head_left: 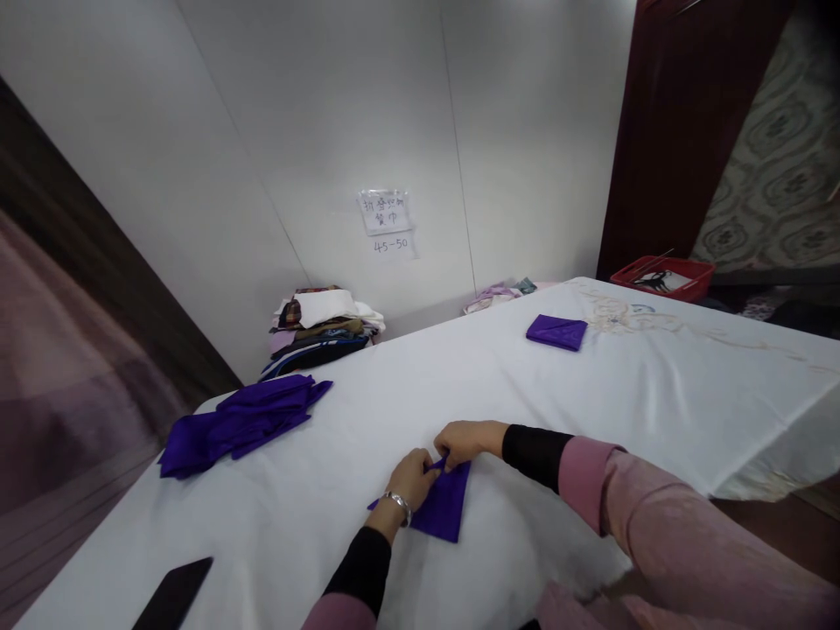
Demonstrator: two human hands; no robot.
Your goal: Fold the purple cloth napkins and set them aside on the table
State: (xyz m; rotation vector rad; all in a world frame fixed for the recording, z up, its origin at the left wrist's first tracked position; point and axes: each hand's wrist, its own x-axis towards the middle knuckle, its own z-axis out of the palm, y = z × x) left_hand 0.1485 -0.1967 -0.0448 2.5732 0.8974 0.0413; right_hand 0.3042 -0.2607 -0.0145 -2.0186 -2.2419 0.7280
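Observation:
A purple cloth napkin (444, 509), partly folded, lies on the white tablecloth (367, 420) in front of me. My left hand (408, 483), with a silver bracelet at the wrist, pinches the napkin's upper edge. Close beside it, my right hand (460, 440) grips the same edge near the top corner, its fingers curled down. The two hands almost touch, and part of the cloth is hidden beneath the left one. Toward the far right rests a neatly folded purple napkin (556, 332). A loose heap of purple napkins (242, 422) lies at the left edge.
A dark phone-like slab (174, 597) lies at the near left. Behind the table rises a stack of folded clothes (321, 325), with more fabric (495, 296) by the wall. A red basket (696, 282) stands at the far right. Handwritten paper signs (387, 223) hang on the wall.

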